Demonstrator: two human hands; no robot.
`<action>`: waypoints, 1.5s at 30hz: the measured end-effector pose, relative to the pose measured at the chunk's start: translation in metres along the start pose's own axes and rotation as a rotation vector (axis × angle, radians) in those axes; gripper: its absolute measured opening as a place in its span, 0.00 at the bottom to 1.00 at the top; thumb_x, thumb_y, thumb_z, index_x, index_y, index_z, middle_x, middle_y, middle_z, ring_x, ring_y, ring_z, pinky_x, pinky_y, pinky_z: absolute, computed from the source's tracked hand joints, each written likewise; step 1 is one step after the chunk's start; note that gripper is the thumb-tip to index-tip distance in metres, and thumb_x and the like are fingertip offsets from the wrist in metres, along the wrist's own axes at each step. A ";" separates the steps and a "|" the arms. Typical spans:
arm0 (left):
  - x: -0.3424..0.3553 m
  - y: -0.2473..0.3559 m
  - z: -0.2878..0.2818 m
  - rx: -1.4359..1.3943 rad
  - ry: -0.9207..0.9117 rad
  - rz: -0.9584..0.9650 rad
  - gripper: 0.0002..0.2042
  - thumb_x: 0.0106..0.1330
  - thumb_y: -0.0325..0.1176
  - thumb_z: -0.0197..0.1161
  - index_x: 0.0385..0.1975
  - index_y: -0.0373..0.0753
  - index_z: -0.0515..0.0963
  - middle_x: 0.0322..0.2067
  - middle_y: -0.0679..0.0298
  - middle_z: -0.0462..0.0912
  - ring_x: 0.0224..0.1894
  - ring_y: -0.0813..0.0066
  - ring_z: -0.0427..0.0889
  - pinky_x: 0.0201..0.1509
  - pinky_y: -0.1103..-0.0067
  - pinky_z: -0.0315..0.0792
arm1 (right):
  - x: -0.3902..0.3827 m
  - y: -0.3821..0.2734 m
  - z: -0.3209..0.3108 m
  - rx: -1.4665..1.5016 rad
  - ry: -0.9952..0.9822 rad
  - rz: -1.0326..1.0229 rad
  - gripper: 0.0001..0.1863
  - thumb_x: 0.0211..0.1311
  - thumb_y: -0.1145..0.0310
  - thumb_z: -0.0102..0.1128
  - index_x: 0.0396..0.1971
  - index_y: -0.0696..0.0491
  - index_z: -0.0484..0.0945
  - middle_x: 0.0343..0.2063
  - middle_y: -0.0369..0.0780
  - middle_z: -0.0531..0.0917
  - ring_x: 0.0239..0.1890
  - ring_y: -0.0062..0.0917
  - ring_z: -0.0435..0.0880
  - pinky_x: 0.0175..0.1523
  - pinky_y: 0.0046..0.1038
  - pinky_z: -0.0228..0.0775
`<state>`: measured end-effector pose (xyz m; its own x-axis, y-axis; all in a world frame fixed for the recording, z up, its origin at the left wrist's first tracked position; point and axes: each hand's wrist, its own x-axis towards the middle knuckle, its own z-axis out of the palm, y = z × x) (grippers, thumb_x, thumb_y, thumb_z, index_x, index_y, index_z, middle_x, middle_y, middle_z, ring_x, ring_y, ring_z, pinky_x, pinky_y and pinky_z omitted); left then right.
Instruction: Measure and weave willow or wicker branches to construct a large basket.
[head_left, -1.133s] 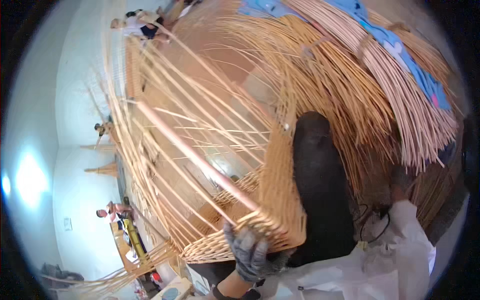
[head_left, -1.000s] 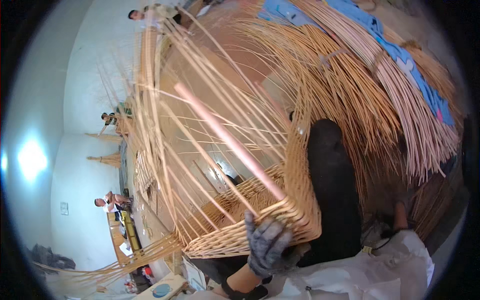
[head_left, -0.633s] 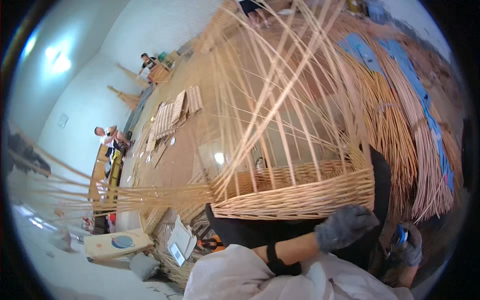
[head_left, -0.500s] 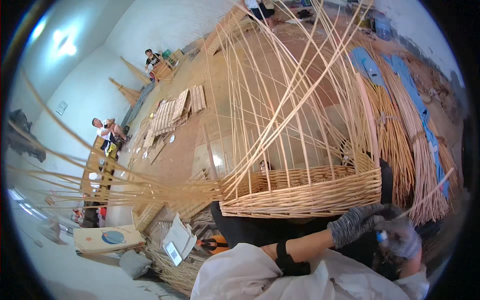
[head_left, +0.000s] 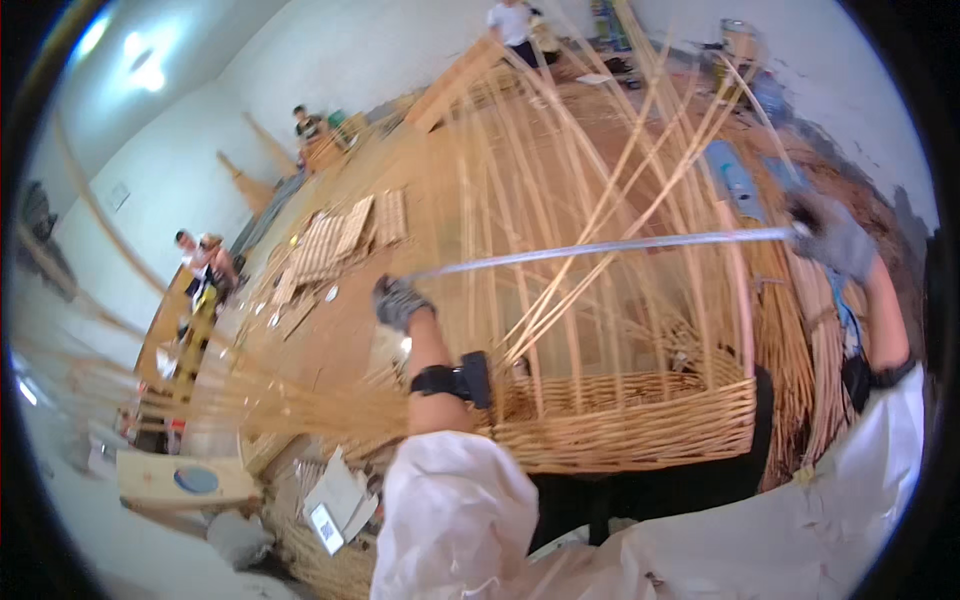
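Observation:
A partly woven wicker basket (head_left: 620, 430) with long upright rods lies across my dark-clad legs, many pale canes fanning up from it and out to the left. A silver tape measure (head_left: 600, 245) is stretched level across the rods, above the woven band. My left hand (head_left: 400, 300), in a grey glove, is closed on the tape's left end, raised left of the rods. My right hand (head_left: 835, 240), also gloved, is closed on the tape at its other end, at upper right; the case is mostly hidden in the fingers.
Bundled rods (head_left: 785, 370) with blue cloth (head_left: 735, 175) lie at right. Woven mats (head_left: 340, 235) are on the floor. Co-workers (head_left: 200, 260) sit and stand along the walls. A printed box (head_left: 140, 480), papers (head_left: 335, 490) and scraps lie at lower left.
My left hand has left the basket's side and risen leftward; my right hand has risen from low right. The tape now spans between them. The basket has swung round lengthwise across the view.

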<state>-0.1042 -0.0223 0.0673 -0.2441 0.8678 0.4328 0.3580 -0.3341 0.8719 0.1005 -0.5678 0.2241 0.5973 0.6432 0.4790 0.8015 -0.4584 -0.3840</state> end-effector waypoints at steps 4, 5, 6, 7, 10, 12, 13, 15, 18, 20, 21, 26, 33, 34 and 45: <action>0.022 -0.061 0.036 0.455 -0.577 -0.117 0.11 0.55 0.36 0.53 0.35 0.39 0.76 0.34 0.60 0.79 0.34 0.74 0.77 0.33 0.78 0.72 | 0.057 0.061 0.011 -0.173 -0.375 0.039 0.12 0.39 0.64 0.56 0.26 0.53 0.79 0.22 0.41 0.80 0.26 0.29 0.77 0.34 0.29 0.68; 0.095 -0.101 -0.002 0.846 -0.767 0.141 0.14 0.54 0.38 0.54 0.38 0.39 0.74 0.35 0.61 0.79 0.35 0.73 0.77 0.34 0.75 0.72 | 0.075 0.041 0.014 -0.155 -0.375 -0.018 0.13 0.39 0.63 0.56 0.27 0.53 0.79 0.23 0.42 0.80 0.26 0.30 0.78 0.34 0.29 0.68; 0.191 -0.166 -0.104 -0.092 -0.523 -0.144 0.16 0.59 0.48 0.50 0.18 0.43 0.72 0.15 0.64 0.71 0.17 0.72 0.70 0.20 0.77 0.67 | 0.097 0.010 0.021 -0.070 -0.364 -0.162 0.14 0.39 0.62 0.56 0.28 0.53 0.79 0.24 0.43 0.80 0.27 0.31 0.78 0.35 0.29 0.68; 0.115 -0.145 -0.032 -0.086 -0.676 -0.187 0.16 0.59 0.48 0.50 0.18 0.43 0.72 0.15 0.64 0.71 0.17 0.72 0.70 0.20 0.77 0.67 | 0.096 0.049 0.039 -0.127 -0.416 -0.021 0.14 0.39 0.62 0.56 0.28 0.53 0.79 0.24 0.43 0.80 0.27 0.31 0.78 0.35 0.29 0.68; 0.022 -0.025 -0.003 -0.187 -0.661 -0.729 0.12 0.56 0.46 0.54 0.22 0.44 0.71 0.17 0.67 0.70 0.17 0.75 0.68 0.19 0.79 0.64 | 0.058 0.085 0.010 -0.264 -0.395 0.128 0.14 0.40 0.62 0.56 0.27 0.53 0.79 0.24 0.44 0.80 0.27 0.33 0.78 0.34 0.29 0.68; 0.026 -0.026 -0.019 -0.193 -0.590 -0.681 0.14 0.58 0.45 0.51 0.21 0.41 0.71 0.15 0.66 0.70 0.14 0.76 0.68 0.15 0.81 0.63 | 0.066 0.081 0.017 -0.208 -0.363 0.082 0.13 0.40 0.62 0.56 0.27 0.53 0.79 0.23 0.44 0.80 0.27 0.34 0.78 0.34 0.29 0.68; 0.026 -0.027 -0.023 -0.218 -0.566 -0.622 0.15 0.59 0.45 0.50 0.20 0.40 0.71 0.13 0.66 0.69 0.13 0.76 0.67 0.14 0.82 0.62 | 0.067 0.079 0.021 -0.241 -0.312 0.087 0.12 0.41 0.62 0.55 0.26 0.52 0.79 0.22 0.44 0.79 0.26 0.34 0.78 0.33 0.30 0.68; 0.020 -0.015 -0.029 -0.167 -0.463 -0.533 0.17 0.61 0.44 0.47 0.17 0.39 0.71 0.10 0.67 0.68 0.09 0.78 0.65 0.11 0.84 0.58 | 0.072 0.080 0.031 -0.250 -0.255 0.085 0.11 0.42 0.62 0.55 0.25 0.52 0.79 0.21 0.44 0.79 0.25 0.34 0.78 0.33 0.31 0.68; 0.017 -0.019 -0.026 -0.274 -0.431 -0.499 0.17 0.61 0.45 0.47 0.17 0.39 0.71 0.10 0.68 0.67 0.09 0.80 0.64 0.11 0.85 0.58 | 0.073 0.079 0.034 -0.287 -0.189 0.094 0.10 0.43 0.61 0.54 0.23 0.51 0.78 0.19 0.44 0.78 0.24 0.35 0.76 0.32 0.32 0.68; 0.014 -0.015 -0.026 -0.244 -0.420 -0.501 0.17 0.61 0.45 0.48 0.16 0.39 0.70 0.10 0.69 0.67 0.09 0.81 0.63 0.11 0.85 0.58 | 0.072 0.085 0.039 -0.263 -0.134 0.066 0.11 0.43 0.61 0.55 0.24 0.51 0.77 0.19 0.44 0.78 0.24 0.35 0.76 0.32 0.32 0.67; 0.012 -0.013 -0.025 -0.214 -0.407 -0.503 0.17 0.61 0.45 0.48 0.16 0.39 0.70 0.10 0.69 0.67 0.09 0.81 0.63 0.11 0.85 0.58 | 0.070 0.086 0.038 -0.268 -0.131 0.070 0.11 0.43 0.61 0.55 0.24 0.51 0.77 0.19 0.44 0.78 0.24 0.35 0.76 0.32 0.32 0.67; 0.012 -0.020 -0.021 -0.134 -0.437 -0.383 0.16 0.60 0.44 0.50 0.17 0.39 0.71 0.10 0.69 0.68 0.10 0.82 0.64 0.11 0.85 0.59 | 0.064 0.086 0.039 -0.342 -0.101 0.071 0.11 0.42 0.61 0.56 0.24 0.52 0.77 0.19 0.44 0.77 0.25 0.36 0.76 0.31 0.33 0.67; 0.004 -0.014 -0.026 -0.134 -0.452 -0.248 0.15 0.60 0.43 0.50 0.20 0.37 0.72 0.14 0.67 0.71 0.12 0.80 0.66 0.13 0.85 0.61 | 0.053 0.089 0.018 -0.313 -0.218 0.103 0.10 0.42 0.64 0.54 0.24 0.52 0.78 0.19 0.45 0.77 0.24 0.36 0.76 0.32 0.32 0.67; -0.001 -0.009 -0.026 -0.114 -0.439 -0.230 0.15 0.60 0.43 0.50 0.21 0.37 0.72 0.14 0.66 0.71 0.12 0.80 0.67 0.13 0.84 0.61 | 0.052 0.089 0.019 -0.315 -0.225 0.108 0.10 0.42 0.64 0.54 0.24 0.52 0.78 0.19 0.45 0.77 0.24 0.36 0.76 0.32 0.32 0.67; 0.009 0.002 -0.015 0.018 -0.501 -0.364 0.25 0.58 0.54 0.45 0.39 0.37 0.75 0.37 0.53 0.76 0.40 0.69 0.75 0.42 0.76 0.67 | 0.032 0.078 0.030 -0.171 -0.349 -0.086 0.10 0.50 0.63 0.53 0.29 0.52 0.77 0.23 0.43 0.79 0.26 0.34 0.77 0.34 0.31 0.68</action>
<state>-0.1191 -0.0200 0.0763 0.0979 0.9937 -0.0553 0.3480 0.0179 0.9373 0.1809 -0.5647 0.1862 0.5065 0.8399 0.1952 0.8587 -0.4707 -0.2027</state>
